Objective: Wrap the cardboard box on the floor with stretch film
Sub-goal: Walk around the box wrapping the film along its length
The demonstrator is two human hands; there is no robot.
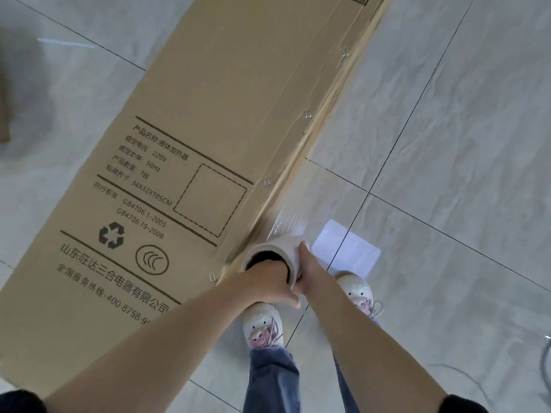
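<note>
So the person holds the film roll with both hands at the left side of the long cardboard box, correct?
Not quite. In the head view the film roll, held by the left hand and right hand, is at the right side of the cardboard box, not the left.

Bright soft daylight, window glare on floor (pixel 346 251), blurred edges

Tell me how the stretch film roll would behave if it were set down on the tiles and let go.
The stretch film roll is a cylinder on a hollow core, so laid on its side it would probably roll across the glossy floor tiles. The film tail looks thin and crinkled, likely floppy and clingy. With the left hand at its core and the right hand outside, it seems fairly light.
</note>
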